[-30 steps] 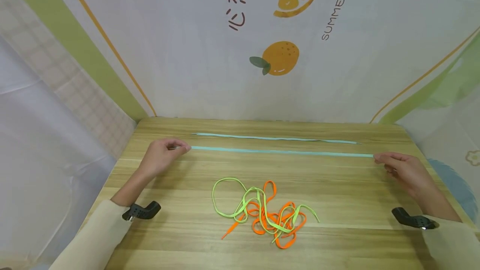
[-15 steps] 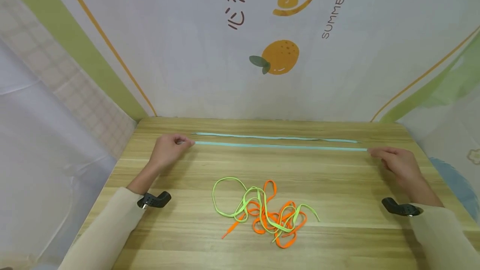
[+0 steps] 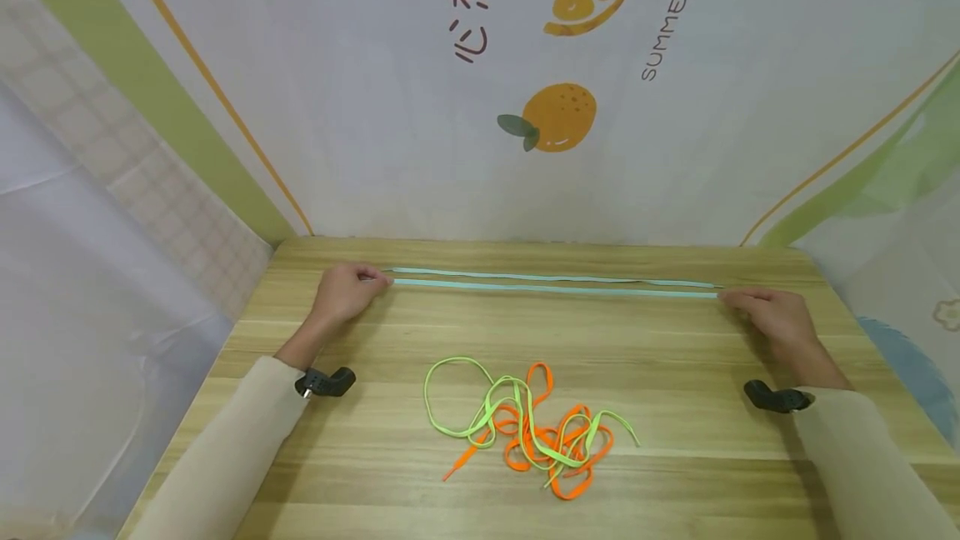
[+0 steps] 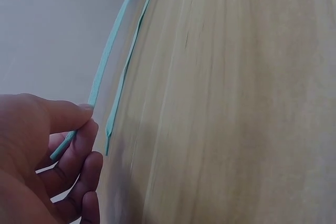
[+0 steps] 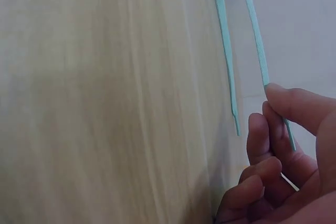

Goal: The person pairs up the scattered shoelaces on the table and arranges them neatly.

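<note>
A mint-green shoelace [image 3: 555, 288] stretches nearly straight from hand to hand across the far part of the table. Thumb and fingers of my left hand [image 3: 347, 292] pinch one end, and its tip pokes out behind the thumb in the left wrist view. At the other end, my right hand [image 3: 776, 319] pinches the lace near its tip. A second mint-green shoelace [image 3: 480, 275] lies on the wood just beyond, almost parallel to the held one. Both tips of the lying lace [image 4: 122, 77] show in the wrist views, apart from the fingers.
Nearer me on the wooden table [image 3: 360, 473] lies a loose tangle of a yellow-green shoelace [image 3: 459, 357] and an orange shoelace [image 3: 463, 458]. A white curtain [image 3: 405, 148] with fruit prints hangs along the table's back edge.
Both hands have moved away from me with the held shoelace, bringing it closer to the lying one. The right hand has also shifted left. The tangled laces have stayed put.
</note>
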The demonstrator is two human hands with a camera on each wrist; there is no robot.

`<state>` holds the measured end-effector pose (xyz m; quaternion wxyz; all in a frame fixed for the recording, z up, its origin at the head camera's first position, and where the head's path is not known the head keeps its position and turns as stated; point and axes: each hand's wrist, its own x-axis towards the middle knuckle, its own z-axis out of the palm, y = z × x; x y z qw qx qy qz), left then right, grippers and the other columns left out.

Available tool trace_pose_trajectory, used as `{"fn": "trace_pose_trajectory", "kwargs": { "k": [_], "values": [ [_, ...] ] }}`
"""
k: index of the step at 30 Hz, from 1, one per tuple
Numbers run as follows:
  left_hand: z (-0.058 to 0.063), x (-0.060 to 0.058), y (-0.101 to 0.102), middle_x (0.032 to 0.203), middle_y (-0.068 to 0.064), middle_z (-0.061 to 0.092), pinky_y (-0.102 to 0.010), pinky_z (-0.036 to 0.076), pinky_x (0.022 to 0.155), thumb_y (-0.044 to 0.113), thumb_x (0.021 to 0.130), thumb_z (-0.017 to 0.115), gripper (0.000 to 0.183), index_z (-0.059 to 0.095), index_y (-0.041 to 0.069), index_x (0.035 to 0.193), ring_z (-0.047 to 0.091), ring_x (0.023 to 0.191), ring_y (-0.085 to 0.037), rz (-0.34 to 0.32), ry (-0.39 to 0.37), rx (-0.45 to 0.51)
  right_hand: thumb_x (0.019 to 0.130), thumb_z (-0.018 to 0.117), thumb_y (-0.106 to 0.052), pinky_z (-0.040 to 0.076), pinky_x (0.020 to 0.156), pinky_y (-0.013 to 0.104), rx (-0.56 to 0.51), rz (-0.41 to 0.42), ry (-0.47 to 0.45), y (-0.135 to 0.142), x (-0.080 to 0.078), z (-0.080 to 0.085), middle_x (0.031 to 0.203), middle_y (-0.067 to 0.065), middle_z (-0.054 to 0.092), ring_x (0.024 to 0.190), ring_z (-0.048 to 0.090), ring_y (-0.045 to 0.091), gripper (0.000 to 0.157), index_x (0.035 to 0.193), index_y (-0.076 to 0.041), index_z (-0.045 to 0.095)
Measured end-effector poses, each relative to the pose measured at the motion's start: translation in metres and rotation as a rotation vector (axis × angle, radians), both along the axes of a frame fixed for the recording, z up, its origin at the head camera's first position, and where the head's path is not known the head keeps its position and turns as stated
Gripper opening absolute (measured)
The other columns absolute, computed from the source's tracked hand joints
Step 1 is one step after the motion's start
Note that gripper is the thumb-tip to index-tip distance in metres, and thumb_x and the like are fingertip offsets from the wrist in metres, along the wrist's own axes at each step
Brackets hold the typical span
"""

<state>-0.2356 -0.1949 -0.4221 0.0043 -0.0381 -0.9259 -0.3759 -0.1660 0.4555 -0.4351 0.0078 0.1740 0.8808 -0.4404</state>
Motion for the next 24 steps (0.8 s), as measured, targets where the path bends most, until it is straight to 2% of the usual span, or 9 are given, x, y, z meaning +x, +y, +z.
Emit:
{"fn": "trace_pose_trajectory", "kwargs": {
  "k": [3,7,13,17,24],
  "values": [
    [-0.001,-0.004,0.001,0.118,-0.019,0.08,-0.041,0.049,0.085,0.024,0.106,0.071,0.027,0.084,0.001,0.109,0.07,0.106,-0.035,0.016,-0.022,-0.017,0.104,0.074,-0.05,0.046,0.101,0.034,-0.008,0.012,-0.007,-0.001,-0.004,-0.002,0.162,0.033,0.045,0.142,0.045,0.045,0.068,0.136,0.01,0.071],
    [-0.002,-0.009,0.003,0.119,-0.02,0.078,-0.046,0.051,0.088,0.027,0.106,0.071,0.03,0.082,0.0,0.11,0.069,0.107,-0.037,0.033,-0.039,-0.059,0.103,0.075,-0.049,0.045,0.081,0.02,0.006,0.001,-0.002,-0.005,-0.009,-0.005,0.158,0.031,0.05,0.126,0.05,0.033,0.071,0.139,0.012,0.068],
    [-0.007,-0.018,0.006,0.116,-0.019,0.078,-0.045,0.053,0.084,0.03,0.105,0.072,0.032,0.081,-0.001,0.111,0.07,0.102,-0.036,0.044,-0.049,-0.099,0.103,0.073,-0.05,0.044,0.084,0.027,0.056,-0.009,-0.023,-0.008,-0.015,-0.005,0.159,0.033,0.05,0.14,0.048,0.047,0.072,0.14,0.011,0.067],
    [-0.008,-0.021,0.008,0.115,-0.02,0.078,-0.043,0.054,0.08,0.03,0.105,0.072,0.032,0.081,0.0,0.111,0.071,0.101,-0.036,0.053,-0.048,-0.115,0.103,0.073,-0.051,0.046,0.083,0.029,0.09,-0.014,-0.024,-0.009,-0.018,-0.005,0.155,0.034,0.053,0.137,0.051,0.048,0.07,0.139,0.008,0.069],
    [-0.009,-0.024,0.011,0.114,-0.018,0.079,-0.038,0.051,0.074,0.031,0.105,0.072,0.032,0.082,0.001,0.11,0.071,0.097,-0.034,0.076,-0.06,-0.116,0.102,0.072,-0.052,0.047,0.082,0.031,0.104,-0.031,-0.029,-0.011,-0.02,-0.005,0.153,0.034,0.055,0.134,0.053,0.049,0.069,0.137,0.008,0.07]
  ]
}}
